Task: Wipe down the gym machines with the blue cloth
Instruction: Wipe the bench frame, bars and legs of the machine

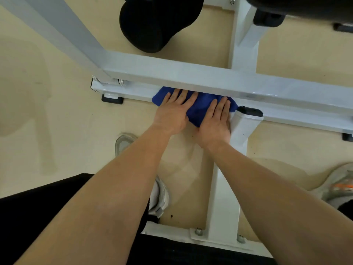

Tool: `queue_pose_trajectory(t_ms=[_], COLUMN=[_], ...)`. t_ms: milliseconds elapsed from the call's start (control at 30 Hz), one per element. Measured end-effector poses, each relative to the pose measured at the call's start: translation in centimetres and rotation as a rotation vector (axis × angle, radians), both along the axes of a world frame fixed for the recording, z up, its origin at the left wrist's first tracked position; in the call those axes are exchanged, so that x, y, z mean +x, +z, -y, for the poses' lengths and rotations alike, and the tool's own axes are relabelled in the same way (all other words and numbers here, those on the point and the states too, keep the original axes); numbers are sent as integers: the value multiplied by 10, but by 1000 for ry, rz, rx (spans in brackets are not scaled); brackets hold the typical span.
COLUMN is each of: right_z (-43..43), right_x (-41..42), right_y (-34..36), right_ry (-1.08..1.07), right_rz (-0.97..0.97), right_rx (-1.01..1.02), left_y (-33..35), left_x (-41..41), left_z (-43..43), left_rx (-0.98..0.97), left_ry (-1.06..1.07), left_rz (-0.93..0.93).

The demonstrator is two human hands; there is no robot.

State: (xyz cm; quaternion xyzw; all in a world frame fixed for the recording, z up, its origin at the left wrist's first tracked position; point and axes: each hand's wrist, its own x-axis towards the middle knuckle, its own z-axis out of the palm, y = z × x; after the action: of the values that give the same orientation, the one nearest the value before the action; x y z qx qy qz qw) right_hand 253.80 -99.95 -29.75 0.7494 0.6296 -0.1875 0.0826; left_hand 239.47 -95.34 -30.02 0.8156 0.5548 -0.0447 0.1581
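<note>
Beige floor [57, 131], grey sneaker [340, 182]

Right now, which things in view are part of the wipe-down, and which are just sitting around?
In the job:
- blue cloth, spread on the low bar
- left hand and right hand, both pressed flat on the cloth
- white machine frame

Just around:
- black pad, above the frame
- black rubber foot
- white shoe
- grey shoe
</note>
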Motion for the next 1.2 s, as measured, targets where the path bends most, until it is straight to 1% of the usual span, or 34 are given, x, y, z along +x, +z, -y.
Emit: queue_pose_trajectory(t_ms=[100, 167, 233, 333, 400, 500, 600, 700, 733, 867, 967, 1000, 1067, 1200], right_z=[7, 6, -1, -17, -27, -32, -19, -9, -10, -21, -14, -11, -5, 2], right_x=[2, 0, -9, -38, -59, -69, -49, -16, -7, 1, -2, -2, -5, -33], right_y=[4, 10, 14, 18, 19, 16, 11, 12, 15, 38, 59, 67, 83, 128], right_ry=[166, 264, 378, 607, 674, 649, 619, 604, 613, 610, 614, 621, 633, 621], right_rz=[4, -8, -7, 7, -34, -79, -48, 7, -11, -218, -270, -280, -305, -385], right_rx=[-19, -46, -50, -71, -88, -63, -22, -60, -90, -180, -192, -200, -208, -154], left_y=[0, -2, -3, 0, 2, 3, 2, 3, 6, 18, 34, 40, 59, 117], left_x=[-7, -19, -37, -66, -79, -82, -71, -47, -40, -23, -22, -23, -27, -53], left_z=[9, 22, 32, 32, 31, 30, 28, 27, 26, 26, 33, 36, 40, 42], left_rx=[8, 11, 27, 7, -13, -6, 1, 19, 18, 15, 44, 67, 97, 57], left_ry=[46, 154, 272, 457, 517, 495, 402, 336, 342, 336, 391, 407, 429, 579], left_rz=[13, 42, 34, 35, 33, -6, -34, 47, 76, 156, 313, 339, 323, 316])
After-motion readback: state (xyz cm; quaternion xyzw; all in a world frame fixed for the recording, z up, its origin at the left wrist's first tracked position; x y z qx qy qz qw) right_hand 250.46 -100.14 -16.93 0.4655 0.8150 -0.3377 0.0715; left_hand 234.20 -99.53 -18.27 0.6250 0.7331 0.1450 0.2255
